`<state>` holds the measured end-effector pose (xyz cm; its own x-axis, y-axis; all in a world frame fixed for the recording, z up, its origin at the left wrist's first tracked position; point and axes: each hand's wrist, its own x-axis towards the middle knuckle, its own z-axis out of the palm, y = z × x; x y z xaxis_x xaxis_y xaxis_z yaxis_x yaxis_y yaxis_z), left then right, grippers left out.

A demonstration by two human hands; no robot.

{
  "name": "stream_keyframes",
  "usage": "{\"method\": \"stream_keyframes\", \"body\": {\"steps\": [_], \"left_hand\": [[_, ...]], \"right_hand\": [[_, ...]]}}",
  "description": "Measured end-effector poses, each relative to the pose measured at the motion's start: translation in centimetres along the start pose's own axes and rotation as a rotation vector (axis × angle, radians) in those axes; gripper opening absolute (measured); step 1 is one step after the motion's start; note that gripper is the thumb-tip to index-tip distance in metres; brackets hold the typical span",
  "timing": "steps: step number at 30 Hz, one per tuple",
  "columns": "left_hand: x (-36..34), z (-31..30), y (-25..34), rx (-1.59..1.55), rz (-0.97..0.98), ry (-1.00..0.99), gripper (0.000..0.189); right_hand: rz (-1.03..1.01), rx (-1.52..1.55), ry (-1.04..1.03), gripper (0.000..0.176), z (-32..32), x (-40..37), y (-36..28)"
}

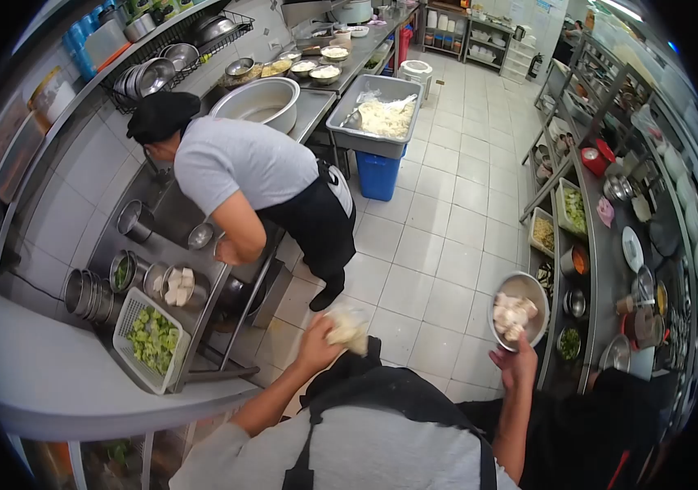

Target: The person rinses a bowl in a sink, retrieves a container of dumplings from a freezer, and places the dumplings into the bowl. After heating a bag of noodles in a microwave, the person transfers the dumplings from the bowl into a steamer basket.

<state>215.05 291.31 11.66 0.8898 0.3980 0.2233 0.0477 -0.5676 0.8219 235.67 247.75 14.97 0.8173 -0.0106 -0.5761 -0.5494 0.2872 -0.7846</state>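
Observation:
My left hand (pixel 316 346) is closed around a small clear plastic bag (pixel 347 331) of pale yellowish food, held out in front of me. Out to the right, my right hand (pixel 517 364) grips the lower rim of a round metal bowl (pixel 535 287). Pale pinkish-white chunks (pixel 514 315), which look like raw meat, lie in the bowl. My right fingertips are at the rim next to them. Both hands are above the tiled floor, with the bowl close to the shelving on the right.
A co-worker (pixel 243 167) in a black cap bends over the metal sink counter at left. A basket of chopped greens (pixel 126 328) stands on that counter. A grey tub (pixel 339 129) of shredded white food rests on a blue bin (pixel 378 175). Metal shelving (pixel 557 327) with food containers lines the right.

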Motion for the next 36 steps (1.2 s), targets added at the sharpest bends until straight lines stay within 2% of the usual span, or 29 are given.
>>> {"method": "stream_keyframes", "body": {"steps": [4,5,8,10,12,15,19,21,23,25,27,32,36], "left_hand": [[17.7,5.2,3.7,-0.131,0.157,-0.098,0.029],[21.4,6.3,3.8,-0.153,0.183,-0.135,0.030],[31.2,9.2,5.7,-0.182,0.213,-0.208,0.034],[37.6,11.5,5.0,-0.190,0.221,-0.211,0.035],[43.9,13.6,4.7,-0.225,0.261,-0.177,0.035],[51.6,16.4,3.0,-0.175,0.297,-0.092,0.035],[60.3,17.4,2.4,-0.064,0.252,-0.031,0.037],[63.1,17.7,1.8,-0.027,0.123,-0.023,0.037],[66.4,18.3,1.4,-0.044,0.101,0.026,0.034],[68.9,18.7,0.8,-0.069,-0.007,0.127,0.033],[71.8,19.1,-0.9,-0.066,-0.057,0.196,0.031],[82.6,20.4,-6.5,0.031,-0.134,0.433,0.030],[94.4,22.5,-11.0,-0.035,-0.145,0.559,0.029]], "right_hand": [[-0.030,0.121,0.131,0.046,-2.0,4.6,-3.6],[-0.012,0.157,0.246,0.045,-2.4,5.7,-3.9],[0.023,0.250,0.365,0.051,-4.9,10.0,-2.8],[0.052,0.250,0.440,0.051,-4.7,13.1,-3.3],[0.133,0.308,0.562,0.043,-4.2,17.2,-4.5],[0.181,0.258,0.591,0.051,-4.4,25.2,-6.1],[0.266,0.152,0.517,0.051,-2.3,40.3,-12.5],[0.219,0.108,0.334,0.051,1.8,47.7,-17.0],[0.153,0.050,0.178,0.049,6.3,56.2,-21.6],[0.085,0.029,0.086,0.048,14.8,62.3,-27.3],[0.099,0.025,-0.027,0.052,22.4,68.6,-31.6],[0.129,0.014,-0.267,0.049,41.8,78.0,-41.3],[0.173,-0.054,-0.362,0.047,50.1,85.4,-46.8]]}}
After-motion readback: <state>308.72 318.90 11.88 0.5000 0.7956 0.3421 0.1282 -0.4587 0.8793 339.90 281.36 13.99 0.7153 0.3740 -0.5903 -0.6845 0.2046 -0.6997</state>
